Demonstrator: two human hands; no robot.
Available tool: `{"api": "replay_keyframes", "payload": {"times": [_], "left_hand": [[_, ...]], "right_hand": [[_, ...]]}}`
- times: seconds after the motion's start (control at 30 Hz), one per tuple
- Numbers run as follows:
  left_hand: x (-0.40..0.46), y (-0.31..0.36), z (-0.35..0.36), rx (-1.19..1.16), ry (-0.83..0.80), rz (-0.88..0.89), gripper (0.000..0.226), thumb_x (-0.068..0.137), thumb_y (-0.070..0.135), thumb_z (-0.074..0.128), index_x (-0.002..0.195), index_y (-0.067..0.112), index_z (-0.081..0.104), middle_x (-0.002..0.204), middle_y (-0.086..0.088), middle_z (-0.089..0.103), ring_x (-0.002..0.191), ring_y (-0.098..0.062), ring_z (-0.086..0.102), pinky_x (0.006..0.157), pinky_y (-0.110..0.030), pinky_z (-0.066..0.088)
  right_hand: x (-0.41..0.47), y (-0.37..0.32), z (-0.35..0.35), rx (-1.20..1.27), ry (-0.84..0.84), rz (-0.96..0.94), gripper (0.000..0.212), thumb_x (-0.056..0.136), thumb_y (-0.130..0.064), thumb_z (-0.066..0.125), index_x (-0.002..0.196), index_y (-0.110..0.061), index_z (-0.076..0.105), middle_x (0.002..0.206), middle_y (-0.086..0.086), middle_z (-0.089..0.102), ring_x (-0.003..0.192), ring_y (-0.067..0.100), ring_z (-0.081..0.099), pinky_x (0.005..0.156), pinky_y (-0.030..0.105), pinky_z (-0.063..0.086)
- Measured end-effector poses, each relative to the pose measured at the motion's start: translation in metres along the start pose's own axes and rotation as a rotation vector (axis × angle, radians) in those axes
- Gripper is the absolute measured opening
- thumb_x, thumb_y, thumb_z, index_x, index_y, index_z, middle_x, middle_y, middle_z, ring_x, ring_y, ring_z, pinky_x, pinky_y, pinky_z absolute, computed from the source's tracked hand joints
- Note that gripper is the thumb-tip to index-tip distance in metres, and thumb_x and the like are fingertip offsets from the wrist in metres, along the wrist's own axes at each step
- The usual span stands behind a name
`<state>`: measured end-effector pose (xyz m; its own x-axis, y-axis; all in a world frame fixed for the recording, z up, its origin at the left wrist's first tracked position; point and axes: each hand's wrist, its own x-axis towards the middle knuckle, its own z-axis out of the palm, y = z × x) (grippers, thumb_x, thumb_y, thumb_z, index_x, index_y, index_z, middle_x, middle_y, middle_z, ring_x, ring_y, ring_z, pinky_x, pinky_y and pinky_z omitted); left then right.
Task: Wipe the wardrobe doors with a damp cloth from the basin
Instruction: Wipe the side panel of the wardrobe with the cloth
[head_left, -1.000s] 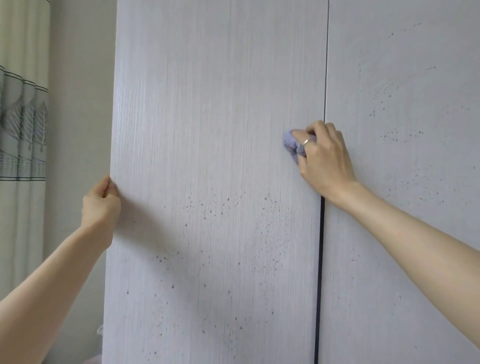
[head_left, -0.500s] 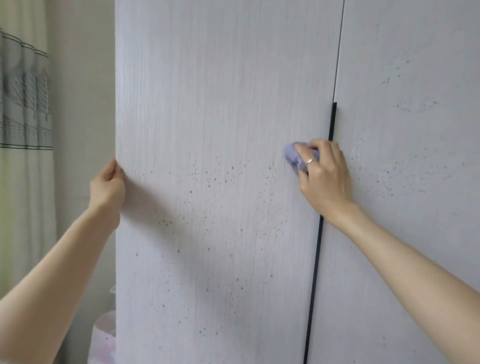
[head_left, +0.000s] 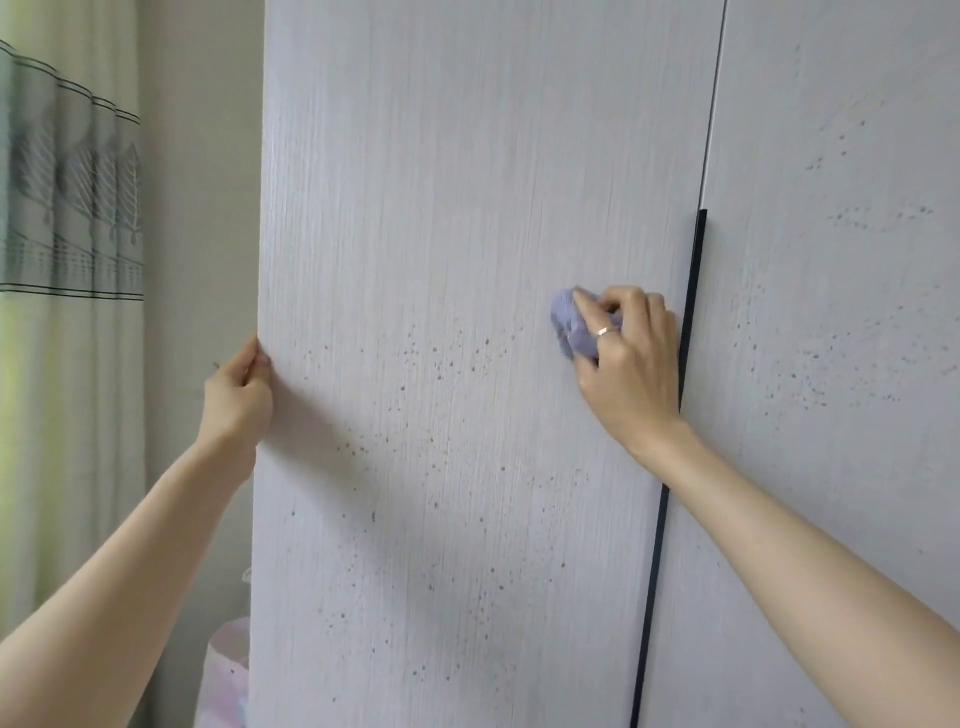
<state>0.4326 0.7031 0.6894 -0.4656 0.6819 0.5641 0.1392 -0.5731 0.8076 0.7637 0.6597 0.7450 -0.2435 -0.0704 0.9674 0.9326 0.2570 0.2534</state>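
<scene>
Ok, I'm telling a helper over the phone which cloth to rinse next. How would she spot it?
Find the left wardrobe door, speckled with dark spots. Near its right edge, beside the black handle strip, the right hand presses a crumpled lilac cloth, the only coloured thing on the pale doors.

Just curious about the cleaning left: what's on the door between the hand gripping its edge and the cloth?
In the head view, only dark-speckled door panel lies between the left hand and the cloth.
</scene>
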Motion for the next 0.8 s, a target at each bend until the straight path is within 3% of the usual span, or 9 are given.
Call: {"api": "replay_keyframes", "payload": {"times": [0.07,0.2,0.27,0.33,0.47,0.53,0.7,0.77,0.8], "left_hand": [[0.001,0.000,-0.001,0.004,-0.008,0.001,0.036,0.102,0.017,0.035,0.132,0.026,0.053,0.107,0.017,0.059,0.105,-0.007,0.048,0.094,-0.019,0.033],[-0.001,0.005,-0.002,0.015,-0.052,0.005,0.038,0.103,0.016,0.032,0.134,0.027,0.051,0.124,0.013,0.055,0.115,-0.006,0.046,0.096,-0.019,0.031],[-0.003,0.005,-0.002,0.014,-0.060,0.014,0.038,0.103,0.015,0.033,0.134,0.028,0.050,0.121,0.013,0.055,0.114,-0.005,0.047,0.096,-0.018,0.031],[-0.004,0.005,-0.003,0.015,-0.055,0.019,0.038,0.103,0.014,0.033,0.134,0.027,0.051,0.115,0.015,0.056,0.111,-0.004,0.047,0.094,-0.016,0.031],[-0.004,0.004,-0.004,-0.002,-0.065,0.003,0.038,0.103,0.015,0.033,0.134,0.025,0.051,0.123,0.013,0.056,0.119,-0.007,0.046,0.098,-0.019,0.031],[-0.004,0.004,-0.004,-0.023,-0.061,-0.012,0.038,0.103,0.015,0.033,0.136,0.023,0.049,0.129,0.011,0.054,0.124,-0.008,0.044,0.105,-0.022,0.031],[-0.006,0.007,-0.006,-0.018,-0.066,-0.011,0.039,0.103,0.013,0.033,0.137,0.021,0.049,0.134,0.008,0.053,0.127,-0.009,0.044,0.111,-0.027,0.029],[-0.008,0.009,-0.005,-0.027,-0.078,-0.013,0.038,0.103,0.013,0.033,0.137,0.019,0.049,0.134,0.006,0.053,0.127,-0.010,0.044,0.112,-0.029,0.030],[-0.009,0.009,-0.005,-0.030,-0.086,-0.014,0.038,0.103,0.012,0.033,0.137,0.018,0.050,0.133,0.007,0.054,0.127,-0.010,0.045,0.112,-0.029,0.030]], "right_hand": [[0.004,-0.015,0.007,0.052,0.016,0.042,0.027,0.077,-0.006,0.065,0.103,-0.001,0.067,0.090,0.018,0.060,0.077,0.036,0.055,0.067,0.040,0.047],[-0.042,-0.047,0.014,0.099,-0.144,-0.501,0.024,0.081,-0.011,0.059,0.100,-0.001,0.070,0.090,0.013,0.066,0.074,0.029,0.062,0.063,0.033,0.049],[-0.046,-0.046,0.013,0.035,-0.185,-0.624,0.024,0.083,-0.009,0.055,0.100,-0.005,0.071,0.088,0.007,0.067,0.072,0.026,0.062,0.060,0.030,0.047],[-0.027,-0.039,0.014,0.015,-0.115,-0.522,0.027,0.083,-0.007,0.051,0.101,-0.005,0.071,0.088,0.009,0.067,0.072,0.027,0.062,0.060,0.033,0.046],[0.029,-0.034,0.018,0.011,0.021,-0.023,0.037,0.068,-0.005,0.070,0.105,-0.004,0.069,0.087,0.016,0.061,0.075,0.034,0.057,0.061,0.037,0.041],[0.028,-0.052,0.024,0.054,0.031,0.038,0.032,0.071,-0.006,0.068,0.103,-0.004,0.069,0.088,0.017,0.061,0.077,0.036,0.057,0.063,0.037,0.043],[-0.040,-0.100,0.035,0.112,-0.134,-0.561,0.034,0.094,-0.016,0.039,0.101,-0.008,0.071,0.090,0.007,0.068,0.073,0.025,0.063,0.061,0.029,0.048],[-0.036,-0.094,0.035,0.050,-0.136,-0.667,0.039,0.096,-0.016,0.033,0.100,-0.011,0.072,0.088,0.003,0.068,0.072,0.022,0.062,0.060,0.028,0.046],[-0.026,-0.090,0.036,0.014,-0.116,-0.654,0.030,0.093,-0.017,0.042,0.101,-0.012,0.071,0.088,0.003,0.068,0.072,0.022,0.062,0.061,0.029,0.045]]}}
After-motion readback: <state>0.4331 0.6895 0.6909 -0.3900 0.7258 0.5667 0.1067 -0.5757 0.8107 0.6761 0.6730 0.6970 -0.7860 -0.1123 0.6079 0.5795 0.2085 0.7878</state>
